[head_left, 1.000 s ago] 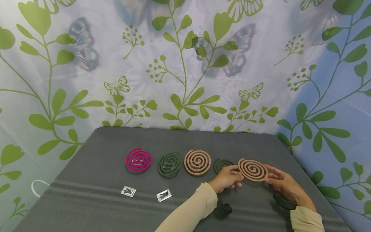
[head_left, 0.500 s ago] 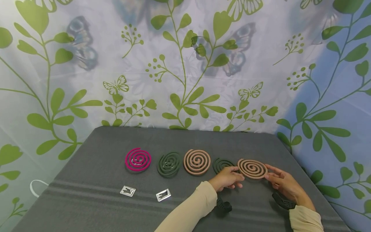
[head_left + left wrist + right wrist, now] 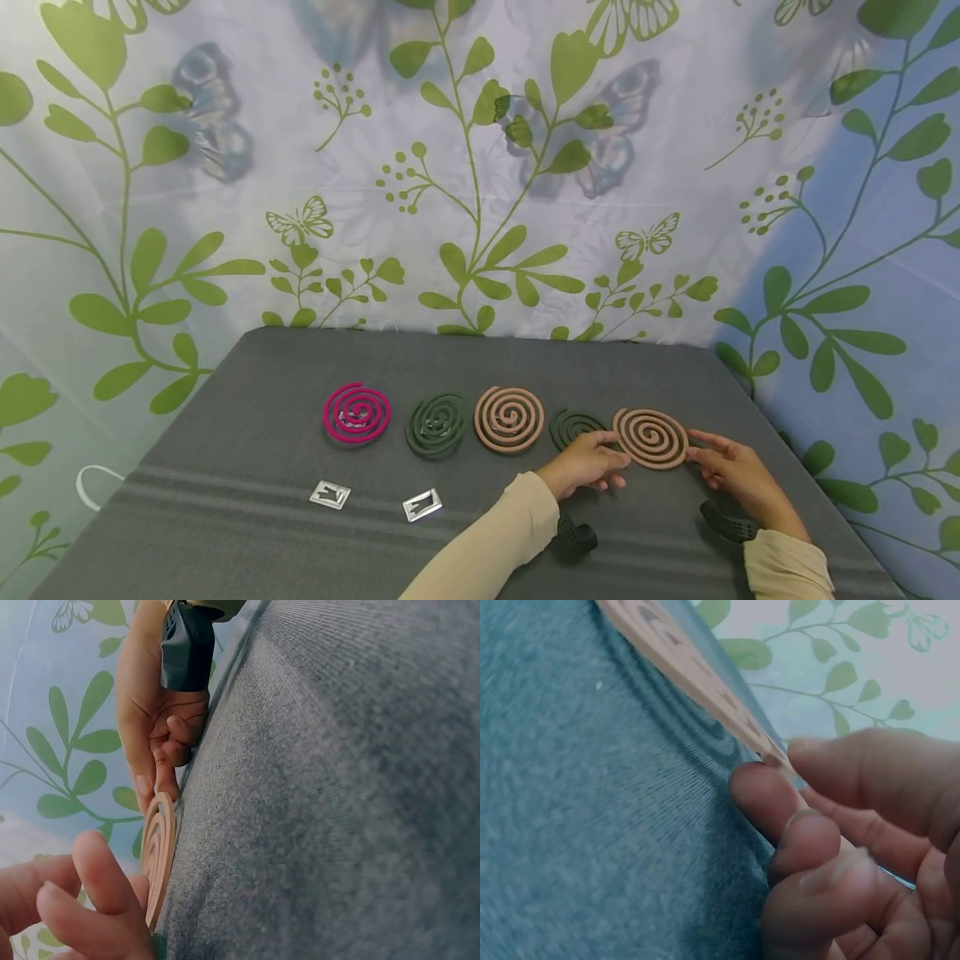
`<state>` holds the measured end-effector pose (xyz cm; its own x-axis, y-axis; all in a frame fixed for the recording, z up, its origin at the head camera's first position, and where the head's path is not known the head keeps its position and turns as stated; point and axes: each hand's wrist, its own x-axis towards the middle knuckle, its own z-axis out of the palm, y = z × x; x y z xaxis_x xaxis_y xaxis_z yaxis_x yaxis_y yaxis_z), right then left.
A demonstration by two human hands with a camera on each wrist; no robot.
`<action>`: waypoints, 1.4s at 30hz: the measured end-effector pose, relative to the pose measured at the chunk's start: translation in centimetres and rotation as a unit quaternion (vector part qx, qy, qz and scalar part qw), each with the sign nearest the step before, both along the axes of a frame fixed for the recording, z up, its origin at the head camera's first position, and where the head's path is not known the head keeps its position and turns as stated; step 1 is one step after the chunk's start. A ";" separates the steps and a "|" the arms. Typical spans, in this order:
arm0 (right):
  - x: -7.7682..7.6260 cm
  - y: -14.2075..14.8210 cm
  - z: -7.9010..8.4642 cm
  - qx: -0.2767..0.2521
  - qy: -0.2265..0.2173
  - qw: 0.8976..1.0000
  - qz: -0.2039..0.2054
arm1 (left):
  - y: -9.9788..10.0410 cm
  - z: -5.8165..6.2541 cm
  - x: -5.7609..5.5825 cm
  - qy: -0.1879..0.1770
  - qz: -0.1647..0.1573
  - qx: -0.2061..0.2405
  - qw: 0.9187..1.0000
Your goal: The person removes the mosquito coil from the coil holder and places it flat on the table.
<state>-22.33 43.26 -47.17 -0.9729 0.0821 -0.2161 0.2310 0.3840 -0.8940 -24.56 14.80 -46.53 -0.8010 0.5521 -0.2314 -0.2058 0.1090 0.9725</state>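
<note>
At the right of the table, both hands hold a tan mosquito coil (image 3: 651,432) by opposite edges. My left hand (image 3: 588,463) grips its left edge. On the right edge, my right hand (image 3: 738,479) pinches the rim between thumb and fingers; the right wrist view shows the tan coil (image 3: 682,671) just above the cloth, its shadow beneath. Behind the left hand lies a dark green coil (image 3: 572,423), partly covered by it. Further left sit another tan coil (image 3: 510,415), a second green coil (image 3: 437,425) and a pink coil (image 3: 357,410), with shiny metal showing through these three.
Two flat metal coil stands (image 3: 426,513) lie on the grey cloth-covered table (image 3: 247,533), left of the left forearm. A leaf-patterned curtain (image 3: 480,192) hangs along the table's back edge. A white loop (image 3: 81,487) sticks out at the left side.
The held tan coil flattened, then tipped its face back toward the head camera. The right hand shifted slightly left with it. The left hand and the other coils stayed nearly in place.
</note>
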 end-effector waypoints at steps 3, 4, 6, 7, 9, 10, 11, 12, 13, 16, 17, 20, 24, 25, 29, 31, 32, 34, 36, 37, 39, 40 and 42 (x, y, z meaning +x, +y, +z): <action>-0.1 -0.2 0.2 0.031 0.003 0.999 -0.008 | -0.1 0.1 0.2 0.015 0.002 -0.010 1.000; -0.2 -0.2 0.3 0.037 0.006 0.999 -0.009 | -0.2 0.1 0.3 0.020 0.001 -0.012 1.000; -0.2 -0.2 0.5 0.045 0.011 0.999 -0.007 | -0.3 0.3 0.4 0.030 -0.001 -0.014 0.999; -0.2 -0.2 0.6 0.047 0.013 0.999 -0.006 | -0.5 0.5 0.4 0.036 -0.004 -0.014 0.999; -0.2 -0.1 0.8 0.049 0.016 0.999 -0.001 | -0.8 0.9 0.5 0.043 -0.008 -0.009 0.999; -0.2 -0.1 0.8 0.051 0.018 0.999 0.002 | -1.0 1.1 0.5 0.044 -0.009 -0.003 0.999; -0.2 -0.1 0.9 0.053 0.020 0.998 0.004 | -1.2 1.3 0.6 0.046 -0.011 0.001 0.999; -0.2 -0.1 1.0 0.057 0.022 0.998 0.006 | -1.4 1.5 0.6 0.049 -0.012 0.007 0.999; -0.2 -0.1 1.1 0.063 0.027 0.998 0.011 | -1.6 1.8 0.6 0.051 -0.015 0.013 0.999; -0.1 -0.3 1.4 0.082 0.047 0.995 0.018 | -2.3 2.5 0.6 0.061 -0.024 0.029 0.997; -0.1 -0.4 1.5 0.088 0.054 0.994 0.021 | -2.6 2.8 0.6 0.067 -0.028 0.030 0.997; 0.0 -0.8 1.8 0.101 0.072 0.992 0.029 | -3.4 3.6 0.7 0.087 -0.040 0.036 0.995; 0.2 -1.3 2.4 0.111 0.091 0.989 0.046 | -4.5 4.7 0.9 0.112 -0.055 0.044 0.991; 0.3 -1.5 2.6 0.113 0.095 0.988 0.048 | -4.7 5.0 0.9 0.119 -0.060 0.046 0.990; 0.4 -2.4 3.1 0.122 0.109 0.985 0.062 | -5.9 5.9 1.0 0.156 -0.080 0.044 0.984; 0.3 -2.8 3.4 0.122 0.116 0.983 0.070 | -6.6 6.4 1.0 0.180 -0.089 0.035 0.979; 0.3 -3.0 3.5 0.123 0.121 0.982 0.076 | -7.0 6.6 1.1 0.189 -0.091 0.032 0.977; 0.2 -3.4 3.8 0.121 0.130 0.981 0.084 | -7.8 7.1 1.2 0.204 -0.096 0.024 0.974; 0.1 -3.9 4.0 0.118 0.142 0.978 0.092 | -8.7 7.5 1.3 0.210 -0.101 0.028 0.972; 0.0 -4.0 4.1 0.119 0.149 0.977 0.097 | -9.2 7.8 1.3 0.214 -0.105 0.032 0.971; -0.1 -4.5 4.2 0.117 0.165 0.973 0.107 | -10.2 8.1 1.3 0.225 -0.111 0.034 0.967; -0.2 -4.7 4.3 0.116 0.175 0.971 0.113 | -10.7 8.3 1.2 0.231 -0.114 0.035 0.966; -0.4 -5.1 4.3 0.113 0.193 0.967 0.124 | -11.8 8.7 1.0 0.251 -0.117 0.033 0.960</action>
